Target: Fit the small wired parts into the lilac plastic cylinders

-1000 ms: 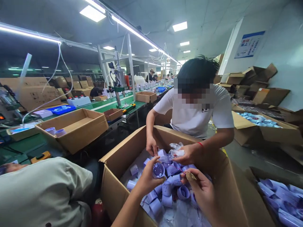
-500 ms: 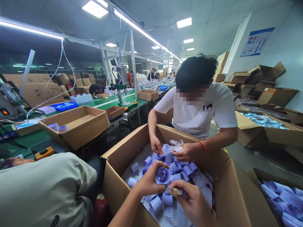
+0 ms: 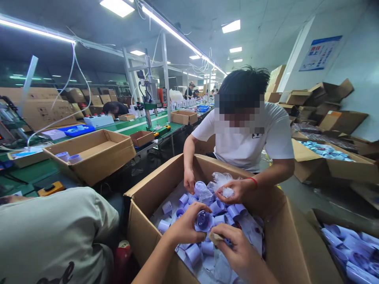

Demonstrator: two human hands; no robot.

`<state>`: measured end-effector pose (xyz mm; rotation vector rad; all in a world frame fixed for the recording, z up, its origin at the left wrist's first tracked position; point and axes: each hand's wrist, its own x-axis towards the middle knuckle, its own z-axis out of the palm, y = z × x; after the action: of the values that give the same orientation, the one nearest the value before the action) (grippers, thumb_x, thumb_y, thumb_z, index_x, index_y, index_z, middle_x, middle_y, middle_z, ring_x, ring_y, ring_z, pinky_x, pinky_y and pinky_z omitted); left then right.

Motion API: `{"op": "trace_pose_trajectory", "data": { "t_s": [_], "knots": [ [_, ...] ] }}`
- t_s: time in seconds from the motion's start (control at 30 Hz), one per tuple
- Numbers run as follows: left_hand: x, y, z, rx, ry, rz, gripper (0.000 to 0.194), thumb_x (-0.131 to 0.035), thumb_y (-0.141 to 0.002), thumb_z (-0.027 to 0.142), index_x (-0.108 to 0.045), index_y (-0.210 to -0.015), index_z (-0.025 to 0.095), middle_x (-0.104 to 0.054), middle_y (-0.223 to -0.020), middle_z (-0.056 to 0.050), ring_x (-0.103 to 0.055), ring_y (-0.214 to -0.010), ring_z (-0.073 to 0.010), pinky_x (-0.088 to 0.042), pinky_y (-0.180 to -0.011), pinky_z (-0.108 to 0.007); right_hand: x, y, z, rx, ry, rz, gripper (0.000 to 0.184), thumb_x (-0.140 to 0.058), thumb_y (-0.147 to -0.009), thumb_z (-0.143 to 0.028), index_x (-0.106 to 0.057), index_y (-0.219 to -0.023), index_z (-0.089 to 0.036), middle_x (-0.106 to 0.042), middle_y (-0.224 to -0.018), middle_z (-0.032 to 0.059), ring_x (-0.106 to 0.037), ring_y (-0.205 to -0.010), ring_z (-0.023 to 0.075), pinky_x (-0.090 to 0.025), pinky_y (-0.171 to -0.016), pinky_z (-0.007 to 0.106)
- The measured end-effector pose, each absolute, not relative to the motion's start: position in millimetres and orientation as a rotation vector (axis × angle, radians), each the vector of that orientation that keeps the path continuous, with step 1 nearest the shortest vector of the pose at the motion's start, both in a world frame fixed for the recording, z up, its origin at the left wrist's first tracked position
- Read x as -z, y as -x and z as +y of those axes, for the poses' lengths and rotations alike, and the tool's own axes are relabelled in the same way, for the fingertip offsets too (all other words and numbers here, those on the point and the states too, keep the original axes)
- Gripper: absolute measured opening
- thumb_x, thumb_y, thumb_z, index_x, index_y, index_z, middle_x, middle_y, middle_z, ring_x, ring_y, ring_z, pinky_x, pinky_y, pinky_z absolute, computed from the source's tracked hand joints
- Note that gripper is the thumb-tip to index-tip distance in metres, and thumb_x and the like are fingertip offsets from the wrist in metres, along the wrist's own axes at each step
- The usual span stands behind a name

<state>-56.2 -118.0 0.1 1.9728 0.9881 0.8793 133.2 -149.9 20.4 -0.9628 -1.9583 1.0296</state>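
Lilac plastic cup (image 3: 203, 221) sits in the curled left hand (image 3: 187, 225), lower centre of the frame, while the right hand (image 3: 235, 246) pinches a small tan piece (image 3: 216, 237) beside it. That one looks mid-handling, I'd guess. Loads more cups (image 3: 193, 254) lie loose in the carton (image 3: 142, 232); can't tell which are finished. Fingers partly hide the tan piece, and the cup's inside is blurry.

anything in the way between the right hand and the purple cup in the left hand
Nothing visible blocks it. The right hand is close beside the purple cup, on the cup's right, while the left hand grips the cup from the other side. What looks like a thin red strand shows in the gap.
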Motion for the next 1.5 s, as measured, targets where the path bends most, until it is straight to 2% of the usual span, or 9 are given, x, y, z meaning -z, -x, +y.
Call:
{"op": "trace_pose_trajectory", "data": {
  "t_s": [0.2,0.33,0.5,0.7,0.83,1.0,1.27,1.4,1.5],
  "knots": [
    [-1,53,-118,-0.710,-2.068,1.014,0.061,-0.067,-0.053,0.005,-0.052,-0.110,0.021,-0.054,-0.110,-0.005,-0.048,-0.104,-0.0237,-0.040,-0.093,-0.036,-7,-129,-145,-1.395,1.014,-1.591,0.038,-0.060,-0.077,-0.053,-0.067,-0.088,-0.017,-0.061,-0.078,0.0032,-0.053,-0.067,0.0142,-0.043,-0.060,0.024],
    [-2,52,-118,-0.697,-2.079,1.007,0.060,-0.068,-0.054,0.008,-0.052,-0.110,0.020,-0.054,-0.109,-0.006,-0.048,-0.103,-0.0242,-0.039,-0.093,-0.037,-4,-131,-146,-1.474,1.045,-1.675,0.027,-0.060,-0.077,-0.040,-0.067,-0.091,-0.018,-0.065,-0.081,0.0037,-0.058,-0.075,0.0169,-0.047,-0.066,0.026],
    [-2,49,-120,-0.715,-2.103,1.013,0.056,-0.067,-0.054,0.008,-0.053,-0.107,0.020,-0.055,-0.105,-0.005,-0.048,-0.098,-0.0230,-0.039,-0.092,-0.037,8,-134,-145,-1.089,1.109,-1.822,0.034,-0.045,-0.082,-0.019,-0.057,-0.113,-0.020,-0.067,-0.103,0.0080,-0.062,-0.092,0.0204,-0.050,-0.080,0.033],
    [-1,43,-125,-0.889,-2.074,0.927,0.058,-0.063,-0.056,0.007,-0.049,-0.110,0.020,-0.053,-0.107,-0.006,-0.048,-0.100,-0.0226,-0.041,-0.093,-0.036,26,-127,-137,-0.293,1.136,-1.954,0.022,-0.051,-0.076,-0.011,-0.066,-0.086,-0.024,-0.060,-0.101,0.0085,-0.057,-0.094,0.0250,-0.051,-0.080,0.039],
    [0,39,-129,-0.945,-2.068,0.872,0.060,-0.062,-0.053,0.003,-0.049,-0.109,0.020,-0.051,-0.106,-0.006,-0.048,-0.102,-0.0232,-0.043,-0.090,-0.034,26,-127,-134,-0.106,1.157,-2.044,0.021,-0.054,-0.077,-0.012,-0.068,-0.085,-0.025,-0.058,-0.101,0.0080,-0.056,-0.088,0.0242,-0.053,-0.075,0.039],
    [5,38,-129,-1.008,-2.034,0.851,0.060,-0.065,-0.054,0.003,-0.047,-0.109,0.020,-0.050,-0.105,-0.006,-0.049,-0.097,-0.0209,-0.044,-0.085,-0.031,21,-127,-136,-0.292,1.132,-2.068,0.034,-0.048,-0.076,-0.008,-0.069,-0.095,-0.026,-0.061,-0.109,0.0077,-0.060,-0.092,0.0229,-0.053,-0.080,0.036],
    [5,33,-128,-1.021,-2.126,0.832,0.049,-0.062,-0.055,0.004,-0.051,-0.100,0.020,-0.057,-0.100,-0.005,-0.047,-0.097,-0.0224,-0.040,-0.089,-0.035,26,-108,-141,-0.647,1.271,-1.485,0.008,-0.057,-0.065,-0.015,-0.058,-0.060,-0.022,-0.067,-0.097,0.0087,-0.064,-0.084,0.0241,-0.054,-0.070,0.034],
    [0,32,-128,-0.974,-2.194,0.842,0.048,-0.058,-0.056,0.002,-0.053,-0.099,0.021,-0.060,-0.098,-0.005,-0.048,-0.096,-0.0221,-0.040,-0.091,-0.036,26,-100,-139,-0.927,1.299,-1.181,0.022,-0.062,-0.058,-0.020,-0.057,-0.079,-0.021,-0.069,-0.093,0.0072,-0.065,-0.079,0.0237,-0.054,-0.064,0.033],
    [1,30,-128,-0.983,-2.237,0.896,0.049,-0.056,-0.055,0.001,-0.054,-0.100,0.021,-0.062,-0.101,-0.007,-0.050,-0.096,-0.0230,-0.041,-0.092,-0.038,19,-94,-136,-1.119,1.227,-1.059,0.038,-0.064,-0.054,-0.021,-0.061,-0.092,-0.019,-0.071,-0.095,0.0079,-0.066,-0.087,0.0260,-0.053,-0.078,0.037]
  ]
}}
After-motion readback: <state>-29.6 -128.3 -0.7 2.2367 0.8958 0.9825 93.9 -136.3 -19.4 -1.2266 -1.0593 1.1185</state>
